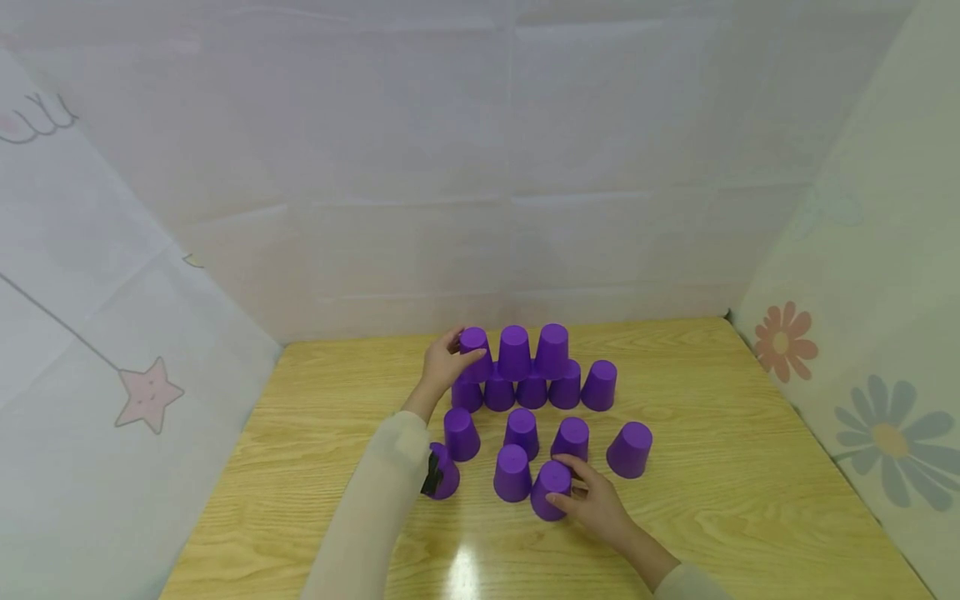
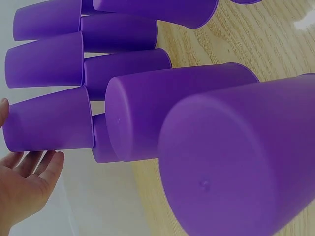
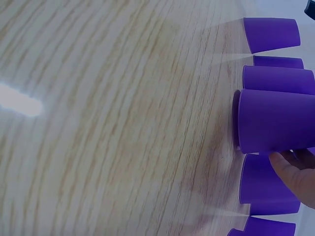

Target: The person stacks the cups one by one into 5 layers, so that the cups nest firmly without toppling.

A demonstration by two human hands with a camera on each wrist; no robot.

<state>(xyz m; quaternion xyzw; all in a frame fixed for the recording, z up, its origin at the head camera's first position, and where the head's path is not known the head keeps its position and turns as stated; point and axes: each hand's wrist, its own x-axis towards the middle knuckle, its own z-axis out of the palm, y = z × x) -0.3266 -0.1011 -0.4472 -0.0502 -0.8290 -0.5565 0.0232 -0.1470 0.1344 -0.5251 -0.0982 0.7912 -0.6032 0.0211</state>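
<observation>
An upturned purple cup (image 1: 474, 346) is pinched between the thumb and fingers of my left hand (image 1: 441, 368). It sits at the left end of an upper row of three, on a lower row of upturned cups (image 1: 532, 390). In the left wrist view, the left hand (image 2: 27, 184) holds that cup (image 2: 49, 120) around its sides. Nearer the front, my right hand (image 1: 600, 508) grips another upturned cup (image 1: 551, 492) from its right side. The right wrist view has the right hand (image 3: 299, 179) on this cup (image 3: 275, 120), its rim close to the tabletop.
Several loose upturned cups stand before the rows, including one (image 1: 512, 473) just left of the right hand's cup and one (image 1: 630, 450) at the right. Another cup (image 1: 448, 477) is partly behind the left sleeve. Cloth-covered walls border the wooden table (image 1: 712, 400).
</observation>
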